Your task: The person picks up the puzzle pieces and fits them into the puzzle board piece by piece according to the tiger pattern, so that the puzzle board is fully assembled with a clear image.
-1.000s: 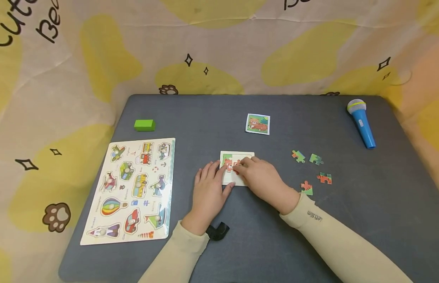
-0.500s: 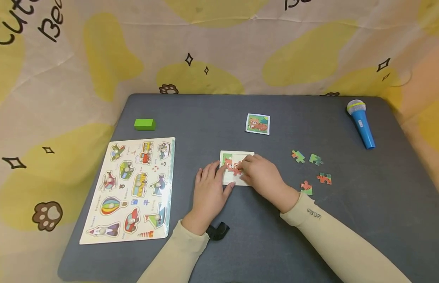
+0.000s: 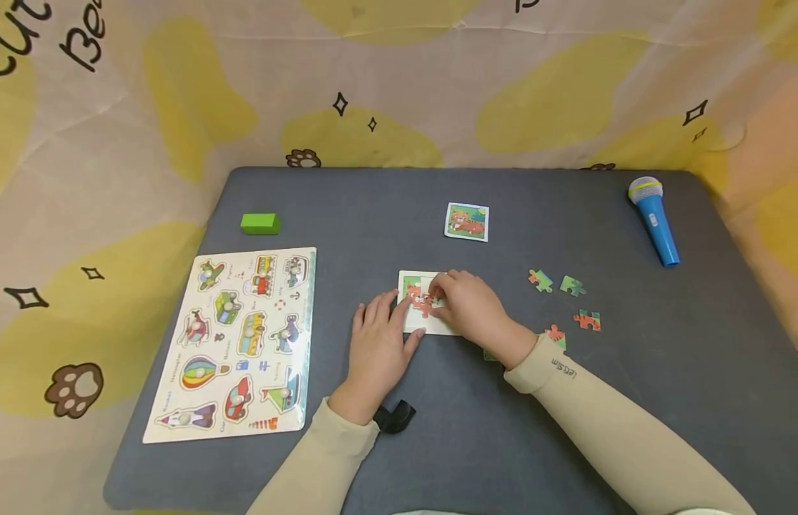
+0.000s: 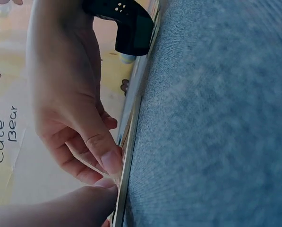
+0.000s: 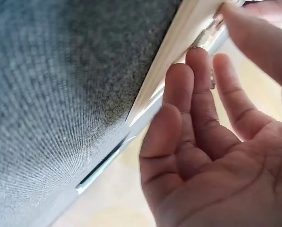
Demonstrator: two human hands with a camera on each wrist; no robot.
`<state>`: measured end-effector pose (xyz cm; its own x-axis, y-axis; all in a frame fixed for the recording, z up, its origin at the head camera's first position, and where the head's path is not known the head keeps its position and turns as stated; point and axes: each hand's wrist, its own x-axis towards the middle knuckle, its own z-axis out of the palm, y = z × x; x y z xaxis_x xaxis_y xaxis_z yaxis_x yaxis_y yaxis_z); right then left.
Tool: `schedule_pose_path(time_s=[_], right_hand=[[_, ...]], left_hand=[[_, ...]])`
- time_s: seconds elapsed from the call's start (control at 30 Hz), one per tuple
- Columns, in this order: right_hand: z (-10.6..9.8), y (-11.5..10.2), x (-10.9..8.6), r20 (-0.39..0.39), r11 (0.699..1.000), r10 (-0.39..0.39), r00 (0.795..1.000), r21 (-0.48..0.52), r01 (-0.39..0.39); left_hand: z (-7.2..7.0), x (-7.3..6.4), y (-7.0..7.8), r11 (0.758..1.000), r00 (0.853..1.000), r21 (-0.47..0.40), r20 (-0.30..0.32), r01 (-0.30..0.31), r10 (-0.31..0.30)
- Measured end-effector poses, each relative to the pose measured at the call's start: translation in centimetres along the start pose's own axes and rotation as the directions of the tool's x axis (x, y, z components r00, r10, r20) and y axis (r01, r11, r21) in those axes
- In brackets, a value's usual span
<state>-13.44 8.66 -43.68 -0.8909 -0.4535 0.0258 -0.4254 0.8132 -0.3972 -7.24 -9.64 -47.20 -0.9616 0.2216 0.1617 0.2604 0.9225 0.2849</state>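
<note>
A small white puzzle tray (image 3: 408, 323) lies mid-table with part of an orange tiger picture in its recess. My left hand (image 3: 376, 350) lies flat along its left edge, index finger on the picture and thumb near the front rim. The bent fingers and thumb of my right hand (image 3: 473, 307) pinch a jigsaw piece (image 3: 435, 301) on the tray's right half, mostly covering it. In the right wrist view, that piece (image 5: 209, 34) shows edge-on between thumb and fingertips. The left wrist view has the left thumb (image 4: 91, 201) and right hand (image 4: 72, 104) meeting at the tray edge.
Several loose jigsaw pieces (image 3: 588, 320) lie to the right, one partly under the right wrist. Behind the tray is a tiger picture card (image 3: 466, 222). A vehicle peg board (image 3: 238, 343), a green block (image 3: 260, 224) and a blue toy microphone (image 3: 658, 227) stand farther out.
My right fingers have shifted slightly right and lifted a little over the tray, uncovering more of the tiger picture. A green piece now shows beneath the right wrist. My left hand stays put.
</note>
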Motion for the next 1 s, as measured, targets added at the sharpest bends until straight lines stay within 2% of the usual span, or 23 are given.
schedule_pose_path(time_s=[0.07,0.17,0.27,0.33,0.43,0.5,0.57,0.73,1.0], right_hand=[[0.0,0.1,0.2,-0.008,1.0,-0.015,1.0,0.019,0.015],[-0.1,0.1,0.2,-0.028,0.997,-0.079,0.996,0.01,0.08],[-0.1,-0.2,-0.1,-0.053,0.982,-0.167,0.985,-0.095,0.162],[-0.1,-0.4,-0.4,-0.047,0.959,-0.212,0.976,-0.202,0.198],[0.1,-0.7,-0.8,-0.031,0.907,-0.262,0.965,-0.35,0.235],[0.1,-0.8,-1.0,-0.016,0.884,-0.279,0.96,-0.395,0.251],[0.2,-0.9,-1.0,-0.017,0.878,-0.285,0.958,-0.406,0.254],[0.3,-0.7,-1.2,-0.018,0.885,-0.276,0.961,-0.394,0.247],[0.4,-0.1,-1.2,-0.065,0.93,-0.247,0.967,-0.294,0.218]], left_hand=[[0.0,0.0,-0.1,1.0,1.0,-0.001,0.004,0.003,-0.003],[-0.1,0.0,-0.1,1.0,1.0,-0.002,0.006,0.004,-0.004],[-0.2,0.0,-0.1,1.0,1.0,-0.005,0.003,0.004,-0.004],[-0.2,0.1,-0.1,1.0,1.0,-0.011,0.001,0.002,-0.002],[-0.2,0.1,-0.1,1.0,1.0,-0.016,0.001,0.004,-0.004],[-0.2,0.1,-0.1,1.0,1.0,-0.02,0.003,0.01,-0.01],[-0.2,0.1,-0.2,1.0,1.0,-0.022,0.004,0.016,-0.016],[-0.2,0.1,-0.2,0.999,1.0,-0.031,0.0,0.014,-0.014],[-0.3,0.1,-0.3,0.999,1.0,-0.036,0.005,0.002,-0.002]])
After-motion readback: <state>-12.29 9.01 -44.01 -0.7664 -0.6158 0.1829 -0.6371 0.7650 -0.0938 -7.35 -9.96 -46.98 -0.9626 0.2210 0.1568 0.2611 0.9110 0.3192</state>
